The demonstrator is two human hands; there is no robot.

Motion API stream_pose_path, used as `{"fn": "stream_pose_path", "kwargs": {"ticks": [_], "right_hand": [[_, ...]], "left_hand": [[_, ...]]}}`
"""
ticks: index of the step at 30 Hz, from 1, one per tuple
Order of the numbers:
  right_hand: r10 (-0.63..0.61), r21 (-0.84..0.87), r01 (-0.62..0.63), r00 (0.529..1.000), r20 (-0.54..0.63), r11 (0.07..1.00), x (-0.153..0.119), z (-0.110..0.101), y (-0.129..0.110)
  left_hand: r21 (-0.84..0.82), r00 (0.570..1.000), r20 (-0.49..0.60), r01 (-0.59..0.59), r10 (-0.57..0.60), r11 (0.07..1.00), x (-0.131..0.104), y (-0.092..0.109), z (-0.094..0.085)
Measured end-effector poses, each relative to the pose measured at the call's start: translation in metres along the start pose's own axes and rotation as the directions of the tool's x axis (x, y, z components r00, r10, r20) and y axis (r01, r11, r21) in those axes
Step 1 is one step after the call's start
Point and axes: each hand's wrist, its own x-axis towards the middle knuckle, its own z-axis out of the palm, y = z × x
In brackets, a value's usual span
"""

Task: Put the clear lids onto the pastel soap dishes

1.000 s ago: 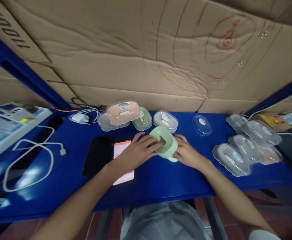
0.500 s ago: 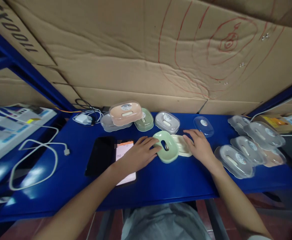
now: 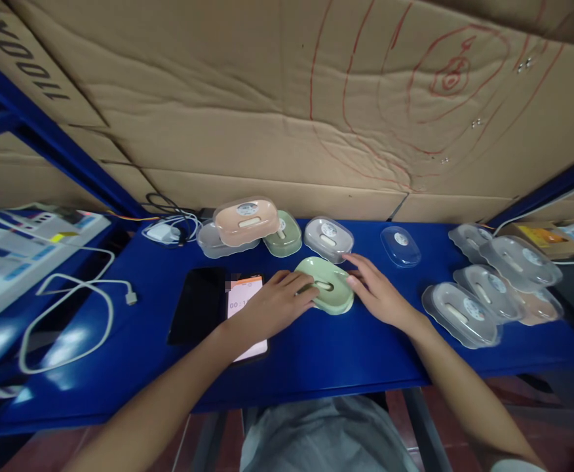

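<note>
Soap dish (image 3: pixel 330 273): likely light, stiff, slick; best held by rim. Left hand (image 3: pixel 276 305) bent over one end, pinch unclear; right hand (image 3: pixel 382 298) spread at other.

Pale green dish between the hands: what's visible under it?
A cream-coloured strip shows through the middle of the pale green dish. The rest beneath is covered by the dish itself, and the left hand hides part of its left side.
</note>
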Motion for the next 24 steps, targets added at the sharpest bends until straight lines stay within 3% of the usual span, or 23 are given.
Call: {"fn": "stream_pose_path", "kwargs": {"ticks": [6, 16, 24], "right_hand": [[-0.17, -0.046, 0.185, 0.961, 0.218, 0.982, -0.006, 0.003, 0.002], [-0.158, -0.06, 0.162, 0.985, 0.068, 0.985, 0.0, 0.011, 0.006], [-0.232, -0.205, 0.26, 0.961, 0.149, 0.943, -0.003, 0.023, 0.016]], "left_hand": [[-0.011, 0.999, 0.046, -0.022, 0.022, 1.0, -0.004, -0.002, 0.003], [-0.06, 1.0, 0.018, 0.004, -0.003, 0.998, -0.003, -0.006, 0.004], [-0.123, 0.999, 0.014, 0.034, -0.032, 0.992, -0.005, -0.011, 0.01]]}}
